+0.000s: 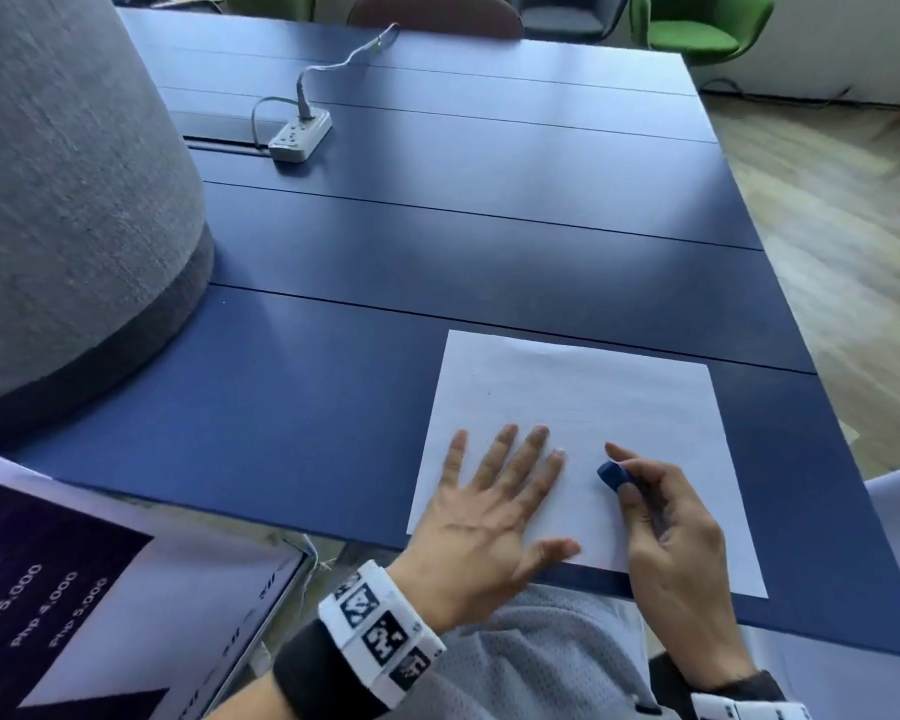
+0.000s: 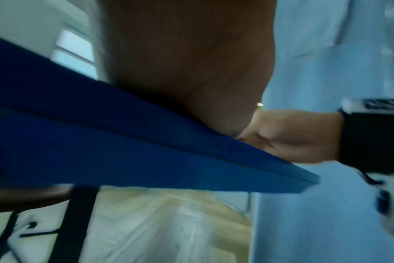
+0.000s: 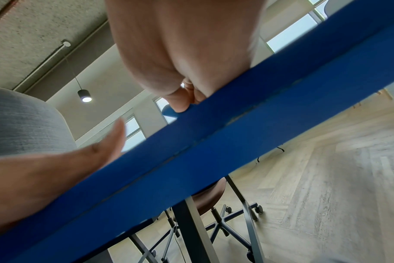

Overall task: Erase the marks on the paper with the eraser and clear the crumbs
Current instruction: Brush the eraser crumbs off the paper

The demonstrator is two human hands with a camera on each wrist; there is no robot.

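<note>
A white sheet of paper (image 1: 593,402) lies near the front right edge of the blue table (image 1: 333,387). Only faint marks and a tiny dark speck show on its upper part. My left hand (image 1: 494,491) lies flat on the paper's lower left part, fingers spread and straight. My right hand (image 1: 661,511) pinches a dark blue eraser (image 1: 613,476) between thumb and fingers, its tip down at the paper just right of my left fingertips. In the right wrist view the eraser (image 3: 170,111) peeks out above the table edge under my thumb. The left wrist view shows only my palm (image 2: 187,58) from below.
A large grey fabric-covered rounded form (image 1: 68,210) stands on the table's left. A white power strip (image 1: 300,135) with its cable sits at the far middle. A printed sheet (image 1: 74,605) lies at the lower left. Chairs (image 1: 697,28) stand beyond the table's far edge.
</note>
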